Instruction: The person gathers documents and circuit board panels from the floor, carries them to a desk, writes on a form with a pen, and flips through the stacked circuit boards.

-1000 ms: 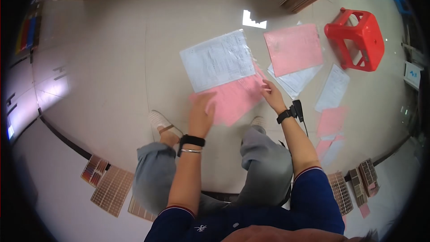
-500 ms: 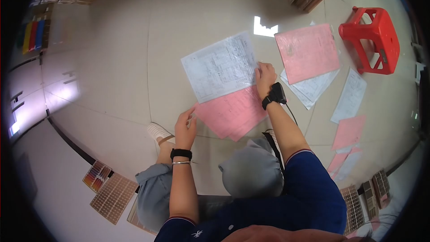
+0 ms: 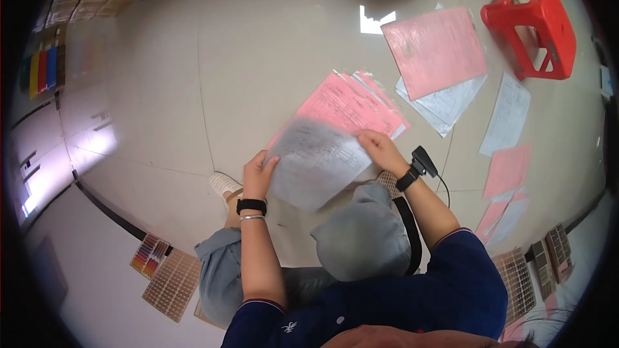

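Note:
A white printed sheet [image 3: 317,164], smeared by motion, is held up between my two hands near my knees. My left hand [image 3: 256,177] pinches its left edge, the thumb lying on the near face. At the upper right corner, my right hand [image 3: 382,151] grips the same sheet with closed fingers. Behind and beyond it, several pink printed sheets [image 3: 351,104] lie fanned out, with shiny clear plastic edges showing. The lower part of that pink stack is hidden by the white sheet, so I cannot tell whether my fingers also touch it.
To the right on the tiled floor lie a pink folder-like sheet [image 3: 435,51], white papers [image 3: 449,104], a long white sheet [image 3: 506,115] and smaller pink sheets [image 3: 508,171]. A red plastic stool [image 3: 538,26] stands at the upper right. Gridded boards [image 3: 171,283] lean behind me.
The white sheet has swung from the far side of the pink sheets toward my knees. The pink sheets now show farther out. Both hands have closed on the white sheet; the left was open before.

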`<state>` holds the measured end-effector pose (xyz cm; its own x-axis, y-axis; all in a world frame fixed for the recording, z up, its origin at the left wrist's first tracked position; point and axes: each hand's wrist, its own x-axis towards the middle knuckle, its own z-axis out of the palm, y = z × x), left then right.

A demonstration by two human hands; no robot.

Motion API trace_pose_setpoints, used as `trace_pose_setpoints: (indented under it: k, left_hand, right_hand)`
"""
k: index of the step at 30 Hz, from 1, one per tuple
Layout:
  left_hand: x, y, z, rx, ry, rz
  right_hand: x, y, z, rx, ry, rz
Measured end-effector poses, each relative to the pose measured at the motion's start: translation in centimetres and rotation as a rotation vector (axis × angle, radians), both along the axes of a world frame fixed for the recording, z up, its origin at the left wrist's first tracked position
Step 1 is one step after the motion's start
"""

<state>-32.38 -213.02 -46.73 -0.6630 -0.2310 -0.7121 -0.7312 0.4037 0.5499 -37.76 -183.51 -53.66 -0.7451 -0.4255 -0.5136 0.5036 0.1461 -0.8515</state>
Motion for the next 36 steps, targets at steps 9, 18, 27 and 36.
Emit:
trace_pose_setpoints:
  k: [9, 18, 27, 36]
  left_hand:
    - [2.8, 1.5, -2.8, -0.086, 0.168, -0.179]
    - [0.4, 1.5, -1.9, -0.079, 0.383, -0.124]
    - [1.6, 2.0, -1.4, 0.049, 0.091, -0.194]
    - [1.3, 4.6, 0.0, 0.136, 0.065, -0.111]
  right_hand:
    - [-2.0, -1.2, -3.9, 0.906, 0.473, -0.011]
    - [0.6, -0.5, -0.6, -0.245, 0.181, 0.292]
    - [-2.2, 3.6, -3.5, 0.241, 0.18, -0.189]
    - [-2.4, 1.3, -5.0, 0.939, 0.572, -0.013]
